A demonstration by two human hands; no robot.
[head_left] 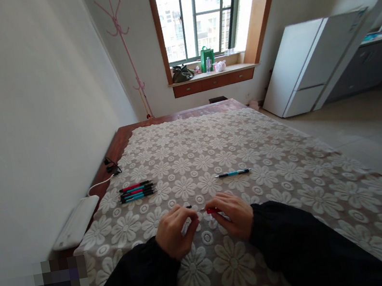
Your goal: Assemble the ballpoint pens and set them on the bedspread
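My left hand (175, 232) and my right hand (232, 213) meet low over a table covered with a flowered lace cloth (237, 155). Together they pinch a red pen (211, 210): the right hand grips the red barrel, the left hand's fingers close on a small dark piece at its tip. Both arms wear black sleeves. A teal pen (232, 173) lies alone just beyond my hands. To the left lies a neat bundle of several pens (136, 191), red and teal.
A white power strip (76, 223) with a cable lies on the table's left edge by the wall. Beyond the table stand a pink coat rack (125, 42), a window sill with bags (200, 69) and a white fridge (309, 62).
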